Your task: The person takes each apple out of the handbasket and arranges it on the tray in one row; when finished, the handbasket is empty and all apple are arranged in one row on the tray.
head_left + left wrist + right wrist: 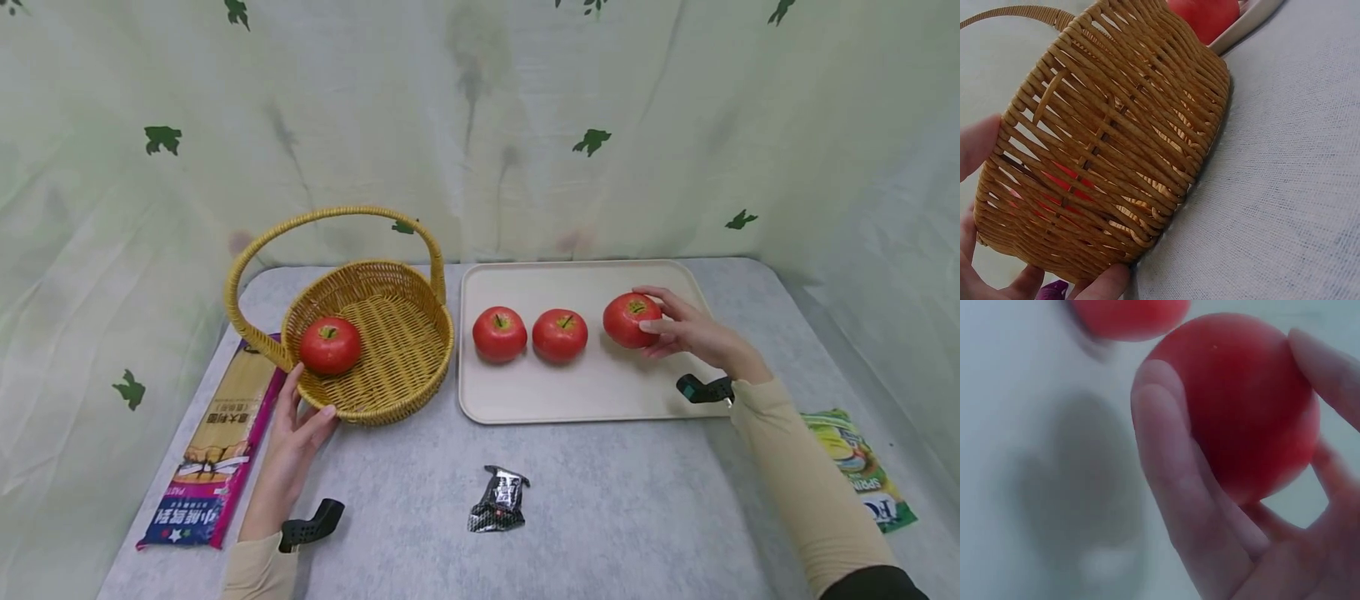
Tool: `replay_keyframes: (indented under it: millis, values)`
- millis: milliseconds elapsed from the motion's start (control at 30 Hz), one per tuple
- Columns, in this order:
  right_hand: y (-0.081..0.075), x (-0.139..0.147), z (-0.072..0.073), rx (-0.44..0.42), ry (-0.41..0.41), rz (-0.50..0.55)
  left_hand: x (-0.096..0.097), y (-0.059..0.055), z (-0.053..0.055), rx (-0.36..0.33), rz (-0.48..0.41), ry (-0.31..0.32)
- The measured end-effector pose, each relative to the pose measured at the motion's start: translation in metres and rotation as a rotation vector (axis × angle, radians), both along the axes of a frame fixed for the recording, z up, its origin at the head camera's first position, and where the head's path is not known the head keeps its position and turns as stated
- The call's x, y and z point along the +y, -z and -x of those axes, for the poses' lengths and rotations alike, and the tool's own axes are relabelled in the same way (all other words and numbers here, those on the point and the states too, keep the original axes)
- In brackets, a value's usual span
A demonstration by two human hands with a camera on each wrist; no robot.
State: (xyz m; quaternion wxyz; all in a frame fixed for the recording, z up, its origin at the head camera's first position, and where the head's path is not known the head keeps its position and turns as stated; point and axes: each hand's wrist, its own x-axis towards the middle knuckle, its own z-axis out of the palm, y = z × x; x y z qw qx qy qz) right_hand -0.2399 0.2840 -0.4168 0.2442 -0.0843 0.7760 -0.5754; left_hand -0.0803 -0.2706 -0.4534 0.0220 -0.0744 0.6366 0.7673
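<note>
My right hand (pixel 686 329) grips a red tomato (pixel 628 320) over the right part of the beige tray (pixel 585 400). In the right wrist view its fingers (pixel 1169 462) curl round the tomato (pixel 1241 406), and a shadow falls on the tray beside it. Two more tomatoes, one at the left (pixel 499 334) and one near the middle (pixel 559 335), sit on the tray. My left hand (pixel 288 454) holds the near left side of a yellow wicker basket (pixel 397 350). One tomato (pixel 330 345) lies inside the basket, partly visible through the weave in the left wrist view.
A long pasta packet (pixel 213 450) lies at the left, partly under the basket's handle (pixel 337 214). A small black-and-silver wrapped packet (pixel 499 500) is at the front middle. At the right, a green and yellow bag (pixel 862 471) is partly covered by the right sleeve.
</note>
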Motion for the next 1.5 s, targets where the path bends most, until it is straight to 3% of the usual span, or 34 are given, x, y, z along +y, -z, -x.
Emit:
replay_keyframes:
  millis: [267,567,733,900,1133,1500]
  values:
    - [0.019,-0.002,-0.001,-0.072,-0.091,0.029,-0.001,0.000,-0.001,-0.008,0.002,0.000]
    - [0.015,-0.005,0.002,-0.098,-0.140,0.035,0.000,-0.001,-0.002,0.002,0.006,-0.005]
    - [0.005,-0.007,0.003,-0.030,-0.159,-0.038,-0.001,0.000,-0.002,0.010,0.008,-0.009]
    - [-0.015,-0.016,0.001,0.086,-0.159,-0.039,-0.002,0.002,-0.002,0.020,0.012,-0.008]
    - [-0.037,-0.059,-0.002,0.179,-0.218,0.030,-0.002,0.001,-0.002,0.017,0.022,-0.006]
    - [-0.039,-0.162,0.003,0.200,-0.426,0.167,0.001,0.001,-0.001,0.016,0.011,-0.005]
